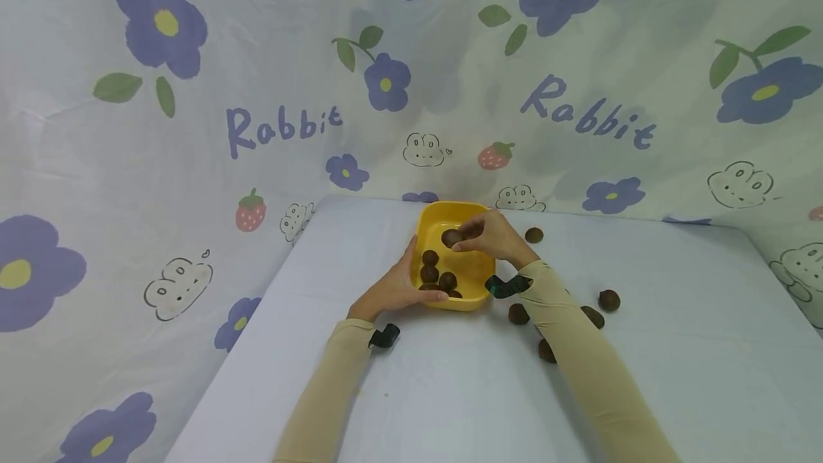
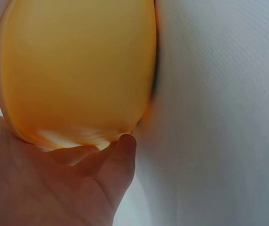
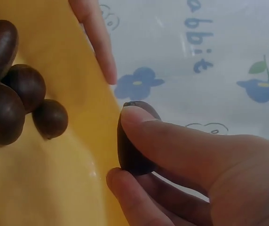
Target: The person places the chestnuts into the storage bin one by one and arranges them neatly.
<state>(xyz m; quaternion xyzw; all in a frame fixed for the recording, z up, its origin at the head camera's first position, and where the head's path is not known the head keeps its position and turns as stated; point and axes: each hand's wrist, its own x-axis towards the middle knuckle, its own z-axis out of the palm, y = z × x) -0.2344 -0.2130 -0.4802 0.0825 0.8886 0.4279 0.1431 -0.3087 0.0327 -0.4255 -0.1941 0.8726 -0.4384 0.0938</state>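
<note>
Thumb and fingertips of my right hand point(image 1: 491, 236) pinch a brown chestnut point(image 1: 451, 238) over the yellow tray point(image 1: 474, 270). The right wrist view shows this chestnut point(image 3: 135, 146) upright between thumb and fingers, close to the tray wall. My left hand point(image 1: 395, 287) grips the tray at its near left corner, the thumb along the near rim and the fingers along the left side. Several chestnuts point(image 3: 50, 118) lie together inside, at the tray's near left. In the left wrist view, the tray's outer wall point(image 2: 78, 66) rises above the left palm.
More chestnuts lie on the white table to the right: one at the back point(image 1: 534, 235), one farther right point(image 1: 609, 300), and others beside the right sleeve point(image 1: 579, 349), which partly covers some. A flower-printed cloth point(image 1: 450, 91) hangs behind the table.
</note>
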